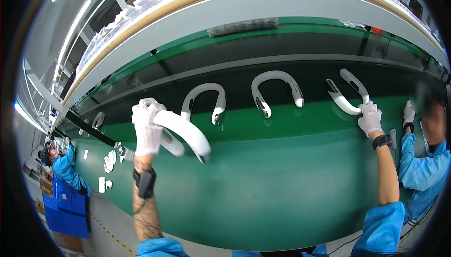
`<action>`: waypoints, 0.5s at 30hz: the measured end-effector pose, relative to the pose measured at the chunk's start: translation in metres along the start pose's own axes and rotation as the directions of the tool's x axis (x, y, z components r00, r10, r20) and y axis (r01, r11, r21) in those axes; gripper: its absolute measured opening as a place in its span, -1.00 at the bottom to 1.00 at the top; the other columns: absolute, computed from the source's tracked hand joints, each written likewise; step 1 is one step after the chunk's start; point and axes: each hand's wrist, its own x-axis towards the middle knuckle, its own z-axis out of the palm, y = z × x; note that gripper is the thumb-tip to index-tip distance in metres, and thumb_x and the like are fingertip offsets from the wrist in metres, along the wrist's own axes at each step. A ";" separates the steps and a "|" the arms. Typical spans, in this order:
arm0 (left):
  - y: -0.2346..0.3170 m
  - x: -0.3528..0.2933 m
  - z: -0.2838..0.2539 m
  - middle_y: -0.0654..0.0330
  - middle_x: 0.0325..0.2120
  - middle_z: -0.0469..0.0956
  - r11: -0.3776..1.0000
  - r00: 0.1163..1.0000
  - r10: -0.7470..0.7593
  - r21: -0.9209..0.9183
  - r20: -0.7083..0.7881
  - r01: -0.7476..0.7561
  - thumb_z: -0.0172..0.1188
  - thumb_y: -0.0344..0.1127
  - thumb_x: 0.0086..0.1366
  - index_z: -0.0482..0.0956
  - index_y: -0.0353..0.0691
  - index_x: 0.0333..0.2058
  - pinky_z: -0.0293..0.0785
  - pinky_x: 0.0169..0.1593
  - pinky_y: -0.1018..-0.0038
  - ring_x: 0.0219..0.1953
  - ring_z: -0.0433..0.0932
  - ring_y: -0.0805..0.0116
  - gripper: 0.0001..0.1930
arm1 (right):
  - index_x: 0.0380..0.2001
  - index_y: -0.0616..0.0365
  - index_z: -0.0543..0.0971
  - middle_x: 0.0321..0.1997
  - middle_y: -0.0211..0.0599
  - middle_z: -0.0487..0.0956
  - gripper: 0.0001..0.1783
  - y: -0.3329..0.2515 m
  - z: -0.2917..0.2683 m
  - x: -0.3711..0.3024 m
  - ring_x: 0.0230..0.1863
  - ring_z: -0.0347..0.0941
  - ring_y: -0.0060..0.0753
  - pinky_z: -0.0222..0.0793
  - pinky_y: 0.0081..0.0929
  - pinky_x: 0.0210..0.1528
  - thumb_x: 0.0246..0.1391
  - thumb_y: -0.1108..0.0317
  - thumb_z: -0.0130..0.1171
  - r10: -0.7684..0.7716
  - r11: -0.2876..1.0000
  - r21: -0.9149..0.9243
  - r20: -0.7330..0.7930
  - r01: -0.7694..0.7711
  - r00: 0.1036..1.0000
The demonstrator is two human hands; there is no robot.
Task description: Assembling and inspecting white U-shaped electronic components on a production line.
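Note:
My gloved left hand (147,128) is closed around the bend of a white U-shaped neckband device (189,134), held up at the left with its two arms slanting down to the right. At the right, my gloved right hand (370,118) has its fingers closed on the bend of another white U-shaped neckband (344,104), which lies on the belt with its ends pointing away from me. Between my hands two more neckbands, a left one (205,88) and a right one (272,75), lie with their ends toward me.
A green work surface (263,186) spreads before me, with a dark belt behind it. Over the far side runs a pale shelf edge (282,3). White gloves (109,161) lie at the left. Co-workers in blue sit at the far left (70,165) and close on my right (425,170).

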 end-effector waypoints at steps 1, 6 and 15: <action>-0.026 0.006 0.011 0.18 -0.12 0.59 0.997 0.997 0.039 0.070 0.072 -0.044 0.34 -0.40 0.11 0.70 -0.06 -0.26 0.51 -0.05 0.17 -0.06 0.54 0.05 -0.82 | -0.06 -0.10 0.73 -0.01 -0.18 0.52 -0.56 0.009 0.008 0.004 0.03 0.51 -0.04 0.45 -0.04 0.06 -0.10 0.45 0.31 -0.035 0.998 -0.047 -0.031 0.033 0.999; -0.133 0.035 0.056 0.23 -0.06 0.62 0.880 0.890 -0.013 0.428 0.456 -0.206 0.35 -0.30 0.12 0.75 0.20 -0.18 0.61 -0.12 0.10 0.06 0.59 0.04 -0.73 | -0.34 -0.08 0.77 -0.07 -0.19 0.53 -0.78 -0.001 -0.004 0.030 0.05 0.48 -0.05 0.37 -0.08 0.10 -0.13 0.45 0.33 -0.289 0.943 -0.183 -0.039 0.277 0.957; -0.232 0.014 0.191 0.13 -0.05 0.65 0.915 0.979 -0.161 0.391 0.122 0.101 0.31 -0.30 0.25 0.69 0.12 0.04 0.67 -0.02 0.07 0.01 0.65 -0.10 -0.64 | -0.42 0.14 0.55 -0.27 -0.10 0.49 -0.78 -0.025 -0.090 0.005 -0.13 0.41 0.08 0.38 -0.05 -0.03 -0.14 0.33 0.36 -0.038 0.990 0.089 -0.573 0.108 0.819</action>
